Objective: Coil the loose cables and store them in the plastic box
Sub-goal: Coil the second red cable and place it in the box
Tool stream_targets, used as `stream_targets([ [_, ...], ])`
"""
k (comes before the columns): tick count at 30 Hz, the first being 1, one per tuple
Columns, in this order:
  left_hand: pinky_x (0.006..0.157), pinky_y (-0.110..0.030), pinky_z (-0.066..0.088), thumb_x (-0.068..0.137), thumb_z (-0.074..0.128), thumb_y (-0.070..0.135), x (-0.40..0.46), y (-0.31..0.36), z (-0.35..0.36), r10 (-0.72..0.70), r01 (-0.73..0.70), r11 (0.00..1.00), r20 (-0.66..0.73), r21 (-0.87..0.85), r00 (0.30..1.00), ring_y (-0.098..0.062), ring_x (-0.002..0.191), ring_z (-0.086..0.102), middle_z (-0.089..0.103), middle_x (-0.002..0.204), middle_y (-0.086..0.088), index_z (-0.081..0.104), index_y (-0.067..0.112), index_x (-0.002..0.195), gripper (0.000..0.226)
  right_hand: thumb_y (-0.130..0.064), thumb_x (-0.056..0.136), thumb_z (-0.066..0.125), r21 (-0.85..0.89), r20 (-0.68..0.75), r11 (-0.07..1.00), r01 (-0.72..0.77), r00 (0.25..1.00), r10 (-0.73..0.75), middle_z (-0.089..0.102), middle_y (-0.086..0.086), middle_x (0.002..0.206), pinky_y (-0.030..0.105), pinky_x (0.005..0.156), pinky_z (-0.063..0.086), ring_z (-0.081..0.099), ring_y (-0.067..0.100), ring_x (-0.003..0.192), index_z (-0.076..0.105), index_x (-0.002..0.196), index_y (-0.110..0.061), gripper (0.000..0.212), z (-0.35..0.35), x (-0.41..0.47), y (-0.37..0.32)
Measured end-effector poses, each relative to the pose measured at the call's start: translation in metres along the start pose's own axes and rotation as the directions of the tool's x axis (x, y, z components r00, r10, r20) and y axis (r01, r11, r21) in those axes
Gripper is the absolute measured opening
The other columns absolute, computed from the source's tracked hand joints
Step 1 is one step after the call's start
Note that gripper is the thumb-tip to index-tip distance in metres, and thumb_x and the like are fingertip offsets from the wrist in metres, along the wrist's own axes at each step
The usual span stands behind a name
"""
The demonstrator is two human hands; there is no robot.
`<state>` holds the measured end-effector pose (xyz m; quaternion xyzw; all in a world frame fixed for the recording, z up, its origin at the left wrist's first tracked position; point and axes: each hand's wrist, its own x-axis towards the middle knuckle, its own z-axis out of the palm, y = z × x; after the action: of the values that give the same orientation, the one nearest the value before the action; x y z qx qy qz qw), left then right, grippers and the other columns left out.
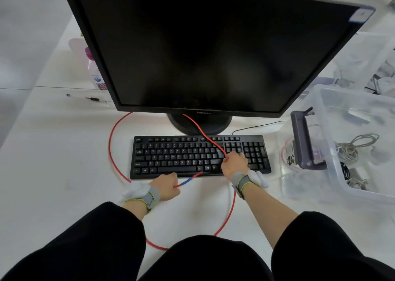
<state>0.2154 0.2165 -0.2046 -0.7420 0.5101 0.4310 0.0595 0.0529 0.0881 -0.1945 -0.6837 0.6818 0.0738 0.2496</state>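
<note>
A long red cable (pixel 111 152) loops across the white desk, running behind the monitor base, over the keyboard and round below my arms. My left hand (pixel 166 185) grips the cable near its end, where a blue section and a red tip stick out to the right. My right hand (pixel 234 162) rests on the keyboard and grips the cable where it comes down from the monitor stand. The clear plastic box (pixel 329 173) stands at the right with its purple handle up; several coiled grey and black cables lie inside.
A black keyboard (pixel 171 154) sits in front of a dark monitor (pixel 213 45) on its round base. A thin black cable (pixel 256 126) runs from the keyboard to the right. A pink-capped bottle (pixel 94 71) and a pen (pixel 94 99) lie at the left. Another clear box stands behind.
</note>
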Motion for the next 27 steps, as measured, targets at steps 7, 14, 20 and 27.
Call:
stream_targets([
  [7,0.047,-0.025,0.032,0.099,0.042,0.032,0.002,0.006,-0.036,-0.035,-0.189,0.79,-0.351,-0.584,0.936,-0.012,0.047,0.037,0.039,0.051,0.006,0.049,0.017,0.069,0.035,-0.021,0.098,0.038,-0.049,-0.054,0.979,0.195,0.979,-0.198,0.047,0.012,0.133,0.043,0.097,0.039,0.038,0.031,0.126,0.047,0.129,-0.014,0.032,-0.004,0.018,-0.031],
  [14,0.035,-0.017,0.018,0.097,0.04,0.01,0.009,0.014,-0.081,-0.147,-0.251,0.336,-0.314,-0.908,0.938,-0.009,0.035,0.023,0.031,0.052,-0.004,0.041,0.012,0.071,0.027,-0.03,0.1,0.035,-0.147,0.14,0.923,0.356,0.931,-0.337,0.043,0.01,0.142,0.046,0.103,0.033,0.032,0.03,0.133,0.028,0.145,-0.015,0.048,0.002,0.047,-0.093],
  [20,0.036,-0.018,0.015,0.099,0.039,0.044,0.018,0.014,-0.084,-0.175,-0.21,0.259,-0.259,-0.943,0.95,-0.009,0.036,0.016,0.022,0.047,0.006,0.028,0.019,0.06,0.047,-0.029,0.099,0.039,-0.099,0.133,0.915,0.392,0.916,-0.378,0.047,0.008,0.137,0.044,0.101,0.033,0.038,0.028,0.13,0.036,0.141,-0.017,0.044,0.019,0.054,-0.12],
  [27,0.042,-0.017,0.04,0.102,0.031,0.037,0.026,0.005,-0.085,-0.418,-0.228,0.08,-0.241,-0.97,0.876,-0.01,0.044,0.048,0.055,0.059,-0.004,0.06,0.006,0.085,0.046,-0.016,0.094,0.044,0.298,0.228,0.882,0.365,0.87,-0.437,0.068,0.008,0.096,0.027,0.077,0.044,0.06,0.024,0.088,0.071,0.105,-0.014,0.029,0.006,0.044,-0.125],
])
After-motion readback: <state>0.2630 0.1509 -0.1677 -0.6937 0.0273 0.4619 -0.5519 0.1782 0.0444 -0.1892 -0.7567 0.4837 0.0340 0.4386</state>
